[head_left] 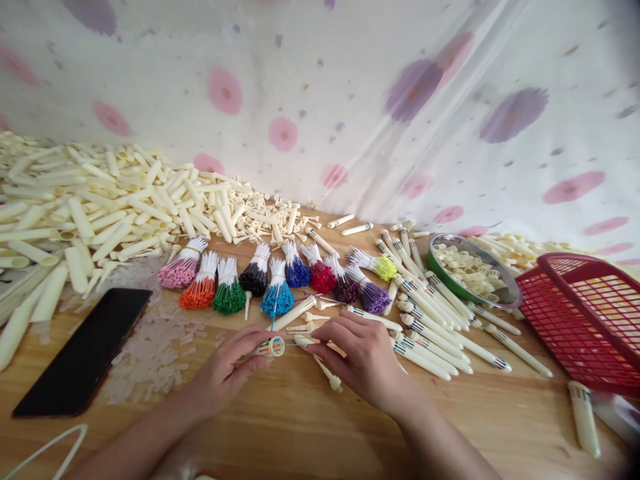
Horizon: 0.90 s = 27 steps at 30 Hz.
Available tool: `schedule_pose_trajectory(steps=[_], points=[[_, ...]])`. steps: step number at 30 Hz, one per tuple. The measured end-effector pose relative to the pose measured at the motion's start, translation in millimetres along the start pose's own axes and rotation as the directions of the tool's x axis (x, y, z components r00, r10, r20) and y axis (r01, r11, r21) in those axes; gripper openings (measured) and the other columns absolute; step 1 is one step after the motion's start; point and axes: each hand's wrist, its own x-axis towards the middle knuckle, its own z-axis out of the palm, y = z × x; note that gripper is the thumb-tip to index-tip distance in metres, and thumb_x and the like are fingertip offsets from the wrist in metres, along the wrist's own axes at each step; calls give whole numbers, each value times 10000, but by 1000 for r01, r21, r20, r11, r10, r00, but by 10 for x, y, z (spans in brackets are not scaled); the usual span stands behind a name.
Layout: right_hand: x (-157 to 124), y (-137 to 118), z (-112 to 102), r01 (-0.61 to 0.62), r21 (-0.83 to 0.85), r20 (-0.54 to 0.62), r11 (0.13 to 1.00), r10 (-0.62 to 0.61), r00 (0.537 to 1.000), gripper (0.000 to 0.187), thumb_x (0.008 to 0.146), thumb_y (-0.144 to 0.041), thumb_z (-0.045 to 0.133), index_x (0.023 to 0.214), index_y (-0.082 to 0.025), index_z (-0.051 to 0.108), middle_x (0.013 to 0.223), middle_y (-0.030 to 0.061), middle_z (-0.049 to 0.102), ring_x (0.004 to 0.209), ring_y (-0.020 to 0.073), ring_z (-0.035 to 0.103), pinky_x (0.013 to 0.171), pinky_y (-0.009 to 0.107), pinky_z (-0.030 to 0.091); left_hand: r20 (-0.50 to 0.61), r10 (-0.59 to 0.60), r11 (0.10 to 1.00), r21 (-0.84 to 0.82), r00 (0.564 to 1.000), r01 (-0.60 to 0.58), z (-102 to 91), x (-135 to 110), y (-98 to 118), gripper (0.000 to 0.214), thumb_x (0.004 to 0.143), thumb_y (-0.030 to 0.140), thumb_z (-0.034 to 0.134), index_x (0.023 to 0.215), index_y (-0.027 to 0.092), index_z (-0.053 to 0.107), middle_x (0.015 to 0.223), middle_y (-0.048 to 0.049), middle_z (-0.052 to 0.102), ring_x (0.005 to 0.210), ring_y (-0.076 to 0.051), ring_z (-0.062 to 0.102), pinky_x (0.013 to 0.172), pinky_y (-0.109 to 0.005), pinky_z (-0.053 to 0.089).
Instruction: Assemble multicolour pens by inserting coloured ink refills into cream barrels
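Note:
My left hand (239,357) is closed round a cream pen barrel (274,346), its round open end facing right with coloured bits inside. A thin blue stick (273,321) rises just behind that end. Fingertips together, my right hand (356,353) pinches a thin pale pen refill (295,344) that points at the barrel's opening. Behind both hands stand rubber-banded bundles of refills, among them light blue (277,293), green (229,293), black (255,275) and purple (371,295). Small cream pen parts (327,373) lie beneath the right hand, partly hidden.
Cream barrels (100,200) are heaped at left. A black phone (85,350) lies beside small clear sleeves (150,353). Multicolour pens (435,320) cover the right, near a green-sided bowl (515,293) of cream parts and a red basket (550,333). A flowered sheet (300,80) hangs behind.

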Motion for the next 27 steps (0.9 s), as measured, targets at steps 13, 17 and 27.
schedule_pose_trajectory(steps=[13, 17, 27], points=[[10, -12, 3, 1, 14, 43, 1000, -2, 999, 228, 923, -272, 478, 785, -162, 623, 656, 41, 630, 620, 145, 532, 570, 249, 368, 11, -35, 999, -6, 999, 35, 12, -17, -9, 291, 874, 245, 530, 1140, 271, 647, 1036, -75, 690, 977, -208, 654, 830, -299, 537], [13, -17, 15, 1, 38, 34, 999, -2, 999, 232, 924, -266, 477, 773, -162, 620, 645, 32, 626, 610, 134, 529, 562, 238, 373, -29, -12, 1000, 0, 999, 12, 16, -8, 3, 245, 863, 280, 552, 1069, 249, 680, 1007, -79, 699, 922, -209, 669, 809, -310, 545], [10, -39, 104, 43, 92, -45, 995, -39, 998, 209, 903, -243, 521, 732, -156, 603, 607, 12, 606, 554, 117, 504, 524, 226, 351, -194, 102, 990, 112, 976, -81, 38, 2, 67, 150, 820, 184, 607, 951, 220, 671, 904, -48, 664, 842, -175, 660, 746, -258, 545]])
